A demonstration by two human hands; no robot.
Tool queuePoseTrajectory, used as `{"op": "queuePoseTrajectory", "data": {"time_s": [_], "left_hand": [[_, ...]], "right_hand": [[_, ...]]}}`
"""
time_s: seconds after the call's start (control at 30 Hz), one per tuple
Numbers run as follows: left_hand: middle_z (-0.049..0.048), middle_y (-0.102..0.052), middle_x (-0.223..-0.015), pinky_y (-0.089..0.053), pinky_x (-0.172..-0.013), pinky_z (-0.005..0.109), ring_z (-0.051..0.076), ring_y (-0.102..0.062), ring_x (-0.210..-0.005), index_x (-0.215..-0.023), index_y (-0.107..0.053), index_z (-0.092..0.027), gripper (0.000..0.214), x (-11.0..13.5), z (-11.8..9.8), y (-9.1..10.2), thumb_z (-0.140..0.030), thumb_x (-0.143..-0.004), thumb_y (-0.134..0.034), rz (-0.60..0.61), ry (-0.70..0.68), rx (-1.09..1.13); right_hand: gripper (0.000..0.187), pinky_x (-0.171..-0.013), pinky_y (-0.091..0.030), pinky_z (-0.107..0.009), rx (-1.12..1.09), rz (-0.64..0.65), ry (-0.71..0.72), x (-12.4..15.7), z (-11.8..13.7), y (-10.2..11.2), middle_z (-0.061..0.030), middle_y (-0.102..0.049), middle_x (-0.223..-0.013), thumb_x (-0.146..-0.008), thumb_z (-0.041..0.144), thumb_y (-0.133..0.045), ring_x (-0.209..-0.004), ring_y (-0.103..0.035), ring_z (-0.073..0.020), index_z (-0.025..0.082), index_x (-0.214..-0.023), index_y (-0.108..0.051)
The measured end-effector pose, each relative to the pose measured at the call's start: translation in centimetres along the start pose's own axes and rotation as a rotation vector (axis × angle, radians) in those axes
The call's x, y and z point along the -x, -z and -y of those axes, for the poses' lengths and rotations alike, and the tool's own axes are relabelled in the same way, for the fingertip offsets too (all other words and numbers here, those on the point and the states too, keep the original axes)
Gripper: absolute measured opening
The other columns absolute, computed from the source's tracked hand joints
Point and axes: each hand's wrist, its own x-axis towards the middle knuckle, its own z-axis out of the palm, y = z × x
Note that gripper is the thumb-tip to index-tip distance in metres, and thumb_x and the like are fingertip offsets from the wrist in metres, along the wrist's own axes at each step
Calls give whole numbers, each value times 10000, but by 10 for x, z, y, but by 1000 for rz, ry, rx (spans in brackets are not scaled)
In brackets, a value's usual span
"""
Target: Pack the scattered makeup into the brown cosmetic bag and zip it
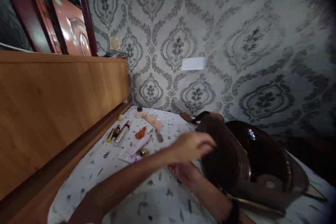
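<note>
My left hand point(193, 146) reaches from the lower left to the near side of a dark brown leather bag point(220, 150). Motion smears its fingers, which look bent, and I cannot tell whether it holds anything. Just below and partly behind it, my right hand point(185, 175) comes in from the lower right, its fingers curled in. A small dark bit shows under those fingers, too unclear to name. The bag lies on its side on a white patterned sheet point(162, 199), with gold zips and a strap point(201, 116) at the back.
Left of my hands lie a pink tube point(139, 144), a peach tube point(151, 120), an orange bottle point(141, 132), a clear spray bottle point(122, 133), small gold vials point(110, 135) and a gold cap point(144, 152). A wooden board point(60, 112) borders the left; the papered wall point(168, 87) stands behind.
</note>
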Motion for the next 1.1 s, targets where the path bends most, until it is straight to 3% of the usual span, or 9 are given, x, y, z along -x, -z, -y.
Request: {"op": "queuePoseTrajectory", "data": {"time_s": [0.13,0.23,0.33,0.53,0.7,0.77,0.87,0.97,1.1], "left_hand": [[172,-584,-1319,-363,-1113,531,306,-483,-1276,-1296,-552,-134,408,6,59,46,-68,-912,-433,-151,291,-407],[150,-507,-1442,-346,-1117,532,331,-377,-1373,-1388,-479,-163,508,15,98,65,-102,-884,-496,-93,323,-551],[99,-523,-1431,-345,-1112,497,297,-382,-1366,-1403,-470,-228,546,22,119,66,-110,-872,-519,-1,298,-640],[173,-612,-1205,-359,-1042,539,346,-471,-1215,-1048,-692,-160,245,43,120,72,-244,-918,-501,39,298,-782],[126,-685,-1009,-429,-973,436,296,-579,-1046,-880,-712,-178,293,48,121,87,-396,-928,-521,62,326,-812],[116,-695,-988,-442,-950,405,274,-595,-1019,-914,-708,-183,264,37,124,89,-299,-946,-473,54,355,-822],[131,-660,-1152,-432,-979,411,280,-566,-1113,-1121,-656,-182,271,14,131,84,-177,-901,-497,37,382,-833],[142,-579,-1312,-422,-1013,441,310,-503,-1221,-1276,-563,-206,521,-6,137,74,-125,-769,-654,54,388,-826],[131,-589,-1284,-441,-996,458,318,-518,-1203,-1178,-604,-224,543,-18,142,64,-54,-671,-703,67,414,-800]], "right_hand": [[355,-531,-458,-273,-131,11,-31,-23,-10,-8,-59,-697,-659,-616,475,-821,-556,-593,-158,181,-781,-713],[484,-542,-425,-246,-179,17,14,-26,-19,-3,-35,-690,-645,-549,559,-870,-562,-570,-134,178,-797,-706],[524,-536,-392,-246,-164,95,17,-25,-23,4,-43,-695,-658,-562,604,-864,-561,-563,-132,170,-816,-715],[519,-541,-389,-257,-40,157,47,-24,-24,5,-32,-684,-674,-645,652,-795,-557,-564,-132,175,-837,-722],[513,-535,-394,-257,-12,182,85,-25,-26,5,-27,-679,-677,-685,670,-755,-554,-567,-133,180,-831,-716],[503,-537,-398,-257,-13,183,90,-25,-27,6,-29,-677,-670,-699,667,-746,-558,-573,-136,179,-816,-711],[490,-536,-397,-254,-30,184,85,-24,-27,7,-28,-680,-673,-717,660,-736,-553,-575,-133,183,-825,-707],[502,-525,-383,-247,-42,185,78,-25,-28,7,-25,-680,-666,-706,671,-736,-539,-571,-127,183,-822,-700],[513,-524,-374,-238,-67,174,68,-26,-30,7,-18,-676,-656,-690,678,-743,-535,-566,-119,183,-814,-690]]}}
